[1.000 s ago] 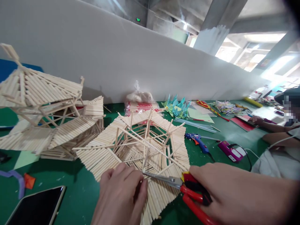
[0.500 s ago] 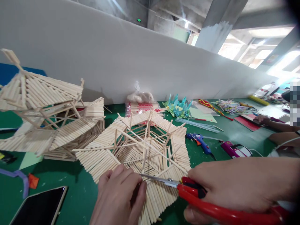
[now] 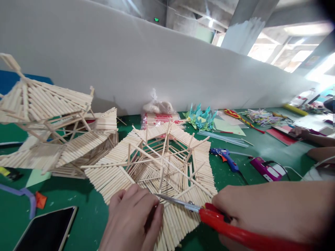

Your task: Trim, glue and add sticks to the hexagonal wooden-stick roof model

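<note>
A model roof of pale round wooden sticks (image 3: 180, 219) lies in front of me, with an open frame of crossed sticks in its middle. My left hand (image 3: 133, 218) is closed over its near side, fingers curled and thumb bent in; the fingertips are hidden under the hand. In my right hand (image 3: 264, 212) is a pair of scissors (image 3: 222, 221) with red handles. Their narrow blades point left across the sticks, and the tip reaches the left fingers. The blades look nearly together; whether a stick is between them I cannot tell.
A second, taller stick model (image 3: 57, 101) stands at the left. Near me lies a phone (image 3: 44, 230). A blue glue gun (image 3: 225, 158), a purple power strip (image 3: 269, 169), glue sticks (image 3: 225, 138) and folded-paper work (image 3: 200, 118) are to the right. A co-worker's hand (image 3: 298, 131) shows far right.
My right hand and the scissors' handles have moved slightly right and down. The scissor tip stays by my left fingers, and the left hand has barely moved. The view has shifted slightly.
</note>
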### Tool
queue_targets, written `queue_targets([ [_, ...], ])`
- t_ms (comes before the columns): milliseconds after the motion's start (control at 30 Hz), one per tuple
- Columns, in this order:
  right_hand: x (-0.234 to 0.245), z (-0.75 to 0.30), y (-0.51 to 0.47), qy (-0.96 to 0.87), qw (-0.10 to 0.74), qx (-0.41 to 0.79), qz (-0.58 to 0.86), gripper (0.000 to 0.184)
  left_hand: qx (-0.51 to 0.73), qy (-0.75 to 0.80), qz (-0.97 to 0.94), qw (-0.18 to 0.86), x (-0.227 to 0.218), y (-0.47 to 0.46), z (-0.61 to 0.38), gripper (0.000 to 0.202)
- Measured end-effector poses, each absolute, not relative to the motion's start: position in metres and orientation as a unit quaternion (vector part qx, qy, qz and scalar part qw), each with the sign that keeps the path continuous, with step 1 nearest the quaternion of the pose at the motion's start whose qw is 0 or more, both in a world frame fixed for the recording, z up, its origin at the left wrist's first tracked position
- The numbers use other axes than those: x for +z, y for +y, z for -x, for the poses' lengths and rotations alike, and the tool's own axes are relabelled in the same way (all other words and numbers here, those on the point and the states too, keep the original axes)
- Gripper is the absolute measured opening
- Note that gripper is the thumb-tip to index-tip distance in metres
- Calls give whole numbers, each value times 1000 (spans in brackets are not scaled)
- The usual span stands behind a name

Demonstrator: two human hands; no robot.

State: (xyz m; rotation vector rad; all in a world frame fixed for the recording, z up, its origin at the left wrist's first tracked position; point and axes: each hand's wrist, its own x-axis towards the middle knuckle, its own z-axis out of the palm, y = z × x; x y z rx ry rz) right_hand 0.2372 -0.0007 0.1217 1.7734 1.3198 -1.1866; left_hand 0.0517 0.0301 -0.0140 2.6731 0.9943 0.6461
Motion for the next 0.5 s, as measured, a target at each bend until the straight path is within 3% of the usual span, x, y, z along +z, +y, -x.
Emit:
queue_targets([
  [67,119,-236,-4,549,303,-381,-679,24,218,337,-910,107,-13,30,-52,15],
  [300,120,-228,-4,641,361,-231,-637,29,215,331,-913,104,-14,31,-52,15],
  [500,116,-240,-8,556,255,-386,-690,12,220,335,-910,109,-13,29,-50,15],
])
